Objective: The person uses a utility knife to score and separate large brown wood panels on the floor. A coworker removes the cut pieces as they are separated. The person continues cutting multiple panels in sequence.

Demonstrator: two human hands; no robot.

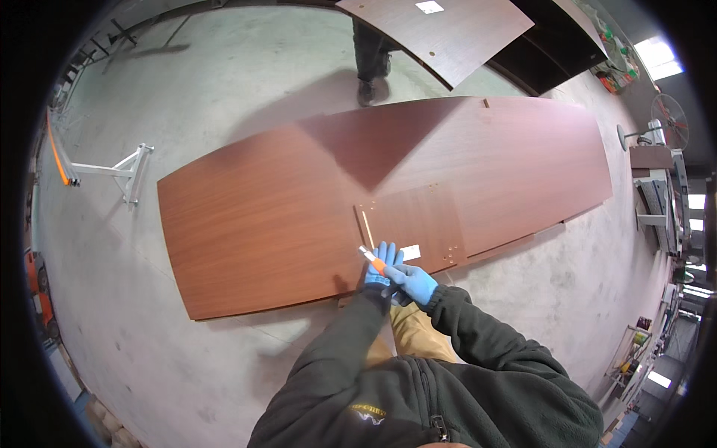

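Observation:
Both my hands wear blue gloves and meet just above the near edge of a long reddish-brown wood-look panel (pixel 254 224). My right hand (pixel 415 284) is closed round a short tool (pixel 378 264) with an orange handle and a pale, metal-looking end; its exact kind is unclear. Palm up, my left hand (pixel 388 252) has its fingers stretched out. The tool crosses in front of that palm; whether they touch I cannot tell. Beyond my hands, a smaller drilled board (pixel 418 216) lies on the panel, with a pale strip (pixel 367 228) and a white label (pixel 411 252).
Another brown board (pixel 455 33) with a label is at the far side, where a person's dark-clad leg (pixel 367 60) shows. A white metal stand (pixel 127 172) is on the floor to the left. At the right are a fan (pixel 667 122) and stacked material (pixel 654 209).

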